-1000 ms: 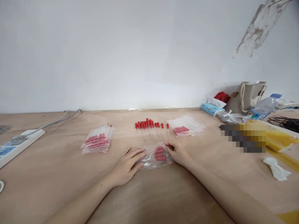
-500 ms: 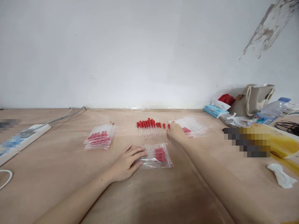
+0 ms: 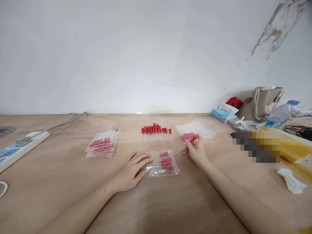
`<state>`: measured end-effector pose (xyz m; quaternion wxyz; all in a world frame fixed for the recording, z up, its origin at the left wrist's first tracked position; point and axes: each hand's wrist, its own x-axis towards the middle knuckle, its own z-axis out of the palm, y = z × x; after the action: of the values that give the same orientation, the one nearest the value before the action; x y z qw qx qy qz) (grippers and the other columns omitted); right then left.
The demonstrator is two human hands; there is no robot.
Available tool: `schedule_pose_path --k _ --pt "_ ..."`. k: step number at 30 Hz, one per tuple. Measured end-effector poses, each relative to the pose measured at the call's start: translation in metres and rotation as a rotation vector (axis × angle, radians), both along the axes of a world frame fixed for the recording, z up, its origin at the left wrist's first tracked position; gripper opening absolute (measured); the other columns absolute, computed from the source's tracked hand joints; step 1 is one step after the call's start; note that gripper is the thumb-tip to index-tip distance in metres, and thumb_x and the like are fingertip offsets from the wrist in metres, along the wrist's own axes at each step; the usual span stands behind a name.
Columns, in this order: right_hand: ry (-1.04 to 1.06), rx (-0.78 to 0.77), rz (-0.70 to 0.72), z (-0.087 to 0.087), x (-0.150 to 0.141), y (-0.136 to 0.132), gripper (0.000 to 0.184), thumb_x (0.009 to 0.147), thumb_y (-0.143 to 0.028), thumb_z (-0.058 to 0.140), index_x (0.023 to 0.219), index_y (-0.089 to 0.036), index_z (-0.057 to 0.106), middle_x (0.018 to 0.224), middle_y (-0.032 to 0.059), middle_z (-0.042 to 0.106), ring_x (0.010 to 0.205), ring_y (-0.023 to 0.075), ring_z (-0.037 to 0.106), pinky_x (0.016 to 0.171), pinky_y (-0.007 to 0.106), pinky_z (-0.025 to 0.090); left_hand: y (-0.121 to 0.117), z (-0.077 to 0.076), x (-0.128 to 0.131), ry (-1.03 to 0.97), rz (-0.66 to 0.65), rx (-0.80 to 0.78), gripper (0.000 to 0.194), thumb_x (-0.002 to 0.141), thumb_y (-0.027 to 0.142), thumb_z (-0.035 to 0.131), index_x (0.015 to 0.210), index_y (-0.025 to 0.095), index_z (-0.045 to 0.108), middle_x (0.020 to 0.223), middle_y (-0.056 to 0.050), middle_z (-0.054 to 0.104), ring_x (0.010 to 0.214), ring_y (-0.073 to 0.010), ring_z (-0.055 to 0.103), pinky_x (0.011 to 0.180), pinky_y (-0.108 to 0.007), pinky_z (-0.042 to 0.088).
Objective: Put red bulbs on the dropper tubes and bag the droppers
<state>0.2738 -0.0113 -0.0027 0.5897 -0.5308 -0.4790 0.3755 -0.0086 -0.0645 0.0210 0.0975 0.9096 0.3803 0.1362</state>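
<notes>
My left hand (image 3: 131,171) lies flat with spread fingers on the left end of a clear zip bag (image 3: 158,171). Inside that bag are several droppers with red bulbs (image 3: 167,161), their thin stems pointing left. Right of the bag, my right hand (image 3: 198,152) pinches one dropper (image 3: 193,139) by its red bulb, the thin stem slanting down-left toward the bag's right edge. Beyond the bag lies a row of loose red-bulbed droppers (image 3: 153,129). A pile of zip bags (image 3: 195,130) with red bulbs showing lies just behind my right hand.
At left lies a stack of filled zip bags (image 3: 102,147), with a power strip (image 3: 36,144) and grey cable farther left. On the right are a tissue pack (image 3: 223,114), a cloth bag (image 3: 264,102), a plastic bottle (image 3: 280,113), yellow packaging (image 3: 290,143) and a crumpled tissue (image 3: 291,182).
My right hand left the bag's edge, reached the right end of the dropper row, and came back with one dropper. My left hand stayed on the bag; the top dropper inside sits more apart.
</notes>
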Motion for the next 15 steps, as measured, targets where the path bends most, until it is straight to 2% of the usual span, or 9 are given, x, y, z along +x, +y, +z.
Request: schedule_pose_path --k 3,9,12,15 --pt "0.065 -0.040 -0.026 -0.011 -0.008 -0.007 0.077 0.069 -0.030 0.054 0.130 -0.021 0.007 0.065 -0.0046 0.046 0.051 0.0150 0.058 0.050 0.029 0.053 0.001 -0.001 0.000 0.002 0.004 -0.009 0.037 0.089 0.030 0.034 0.127 0.028 0.037 0.130 -0.004 0.042 0.122 -0.0194 0.033 0.105 -0.047 0.014" --pt "0.185 -0.023 0.025 -0.012 -0.019 -0.013 0.065 0.067 -0.034 0.059 0.119 -0.024 0.022 0.066 -0.0059 0.049 0.057 0.0153 0.061 0.058 0.033 0.055 0.000 -0.001 0.000 0.002 0.002 -0.007 0.038 0.089 0.030 0.034 0.127 0.028 0.038 0.130 -0.004 0.041 0.122 -0.0202 0.033 0.105 -0.048 0.015" --pt "0.212 -0.047 0.132 -0.011 -0.019 -0.016 0.050 0.067 -0.041 0.059 0.107 -0.023 0.034 0.068 -0.0036 0.053 0.064 0.0161 0.062 0.065 0.034 0.054 0.000 -0.001 0.000 0.006 0.003 -0.005 0.037 0.089 0.030 0.034 0.126 0.028 0.038 0.130 -0.004 0.042 0.122 -0.0201 0.033 0.105 -0.047 0.015" --pt "0.152 -0.105 0.278 -0.008 -0.016 -0.019 0.038 0.067 -0.046 0.058 0.093 -0.020 0.047 0.072 -0.0001 0.057 0.068 0.0157 0.062 0.069 0.034 0.052 0.000 -0.002 0.000 -0.010 0.004 0.007 0.037 0.089 0.030 0.035 0.126 0.028 0.039 0.129 -0.004 0.043 0.121 -0.0204 0.035 0.105 -0.047 0.016"
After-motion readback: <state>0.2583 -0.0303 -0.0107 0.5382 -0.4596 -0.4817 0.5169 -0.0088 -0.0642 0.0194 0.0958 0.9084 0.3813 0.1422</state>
